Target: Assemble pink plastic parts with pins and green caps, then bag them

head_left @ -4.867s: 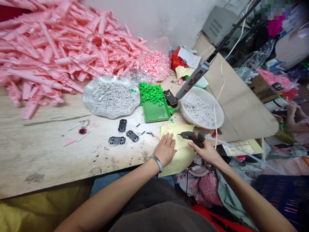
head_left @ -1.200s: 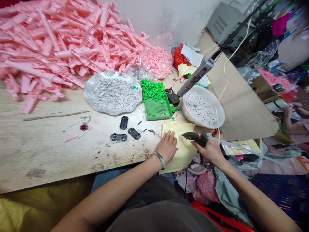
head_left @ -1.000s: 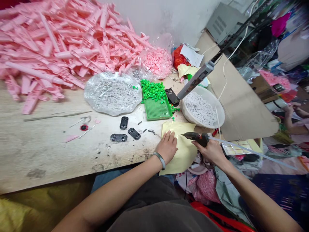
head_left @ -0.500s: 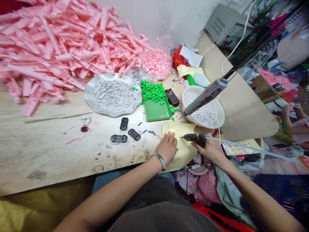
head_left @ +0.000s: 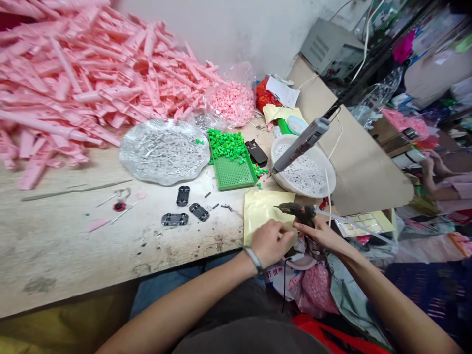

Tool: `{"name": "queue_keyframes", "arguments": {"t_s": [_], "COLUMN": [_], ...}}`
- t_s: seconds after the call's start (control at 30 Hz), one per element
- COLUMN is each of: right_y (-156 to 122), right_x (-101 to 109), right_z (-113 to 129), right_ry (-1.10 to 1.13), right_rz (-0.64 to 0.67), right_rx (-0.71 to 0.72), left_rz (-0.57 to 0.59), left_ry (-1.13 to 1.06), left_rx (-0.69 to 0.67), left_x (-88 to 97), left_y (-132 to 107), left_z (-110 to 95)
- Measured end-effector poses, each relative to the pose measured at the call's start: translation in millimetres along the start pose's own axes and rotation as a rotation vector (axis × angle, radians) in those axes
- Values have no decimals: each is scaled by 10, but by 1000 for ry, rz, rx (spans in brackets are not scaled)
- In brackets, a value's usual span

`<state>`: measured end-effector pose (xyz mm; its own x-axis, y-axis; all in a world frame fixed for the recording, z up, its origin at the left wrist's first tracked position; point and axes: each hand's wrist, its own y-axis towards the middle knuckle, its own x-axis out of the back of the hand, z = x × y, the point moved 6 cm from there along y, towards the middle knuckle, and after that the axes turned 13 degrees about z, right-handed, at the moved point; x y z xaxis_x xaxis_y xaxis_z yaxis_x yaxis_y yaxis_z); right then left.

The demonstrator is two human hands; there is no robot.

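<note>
Pink plastic parts (head_left: 77, 83) lie in a big heap at the left end of the wooden table (head_left: 55, 241). Beside them is a clear bag of small gray-white bits (head_left: 164, 152), and behind it is a bag of little pink bits (head_left: 230, 104). Three flat black pieces (head_left: 182, 195) sit on the bare wood, with tiny dark pins near them. A green tray (head_left: 232, 174) holds a pile of green bits.

The left hand (head_left: 269, 242) is at the low edge of the yellow paper sheet (head_left: 263, 211), which lies flat at the table's front edge. Its fingers are curled and bunched, close to the right hand. They may pinch something small, but I cannot tell. The right hand (head_left: 317, 235) is wrapped under a black glue gun (head_left: 298, 211), and the tip points left over the sheet. A long clear glue stick (head_left: 354, 228) runs out of its back.

Behind them, a gray tool (head_left: 302, 145) hangs over a white bowl (head_left: 328, 182) full of white bits. Far right, another person's arm (head_left: 438, 191) shows.

This looks like a glue step, not yet done. The next move calls for a steady gun and fingers kept off the hot tip.
</note>
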<state>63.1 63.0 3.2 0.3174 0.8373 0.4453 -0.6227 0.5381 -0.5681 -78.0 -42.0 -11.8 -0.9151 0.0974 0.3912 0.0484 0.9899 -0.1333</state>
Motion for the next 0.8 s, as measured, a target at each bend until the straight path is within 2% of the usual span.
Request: {"name": "queue_keyframes", "arguments": {"t_s": [0.07, 0.13, 0.23, 0.3, 0.37, 0.47, 0.6, 0.67, 0.8], "right_y": [-31, -61, -77, -67, -52, -44, -53, -34, 69], "right_x": [1, 23, 11, -33, -75, -91, -34, -35, -98], "right_z": [10, -14, -104, -176, -233, -256, -157, -91, -43], "right_ry": [38, 64, 135, 197, 224, 198, 184, 225, 353], "right_rz": [-60, -137, -185, -166, -131, -79, -70, -46, 16], "right_rx": [58, 74, 84, 103, 119, 125, 131, 136, 149], "left_rz": [44, 19, -39, -13, 19, 13, 50, 55, 2], "left_ry": [-303, -424, -303, -97, 161, 519, 762, 819, 833], "left_rx": [51, 61, -83, -192, -233, -246, -160, -123, -40], "left_x": [-175, -277, -296, -316, -334, -278, -125, -53, 102], "left_y": [58, 96, 59, -22, -113, -211, -229, -217, -161], "left_z": [-188, -393, -660, -704, -570, -167, 343, 445, 438]}}
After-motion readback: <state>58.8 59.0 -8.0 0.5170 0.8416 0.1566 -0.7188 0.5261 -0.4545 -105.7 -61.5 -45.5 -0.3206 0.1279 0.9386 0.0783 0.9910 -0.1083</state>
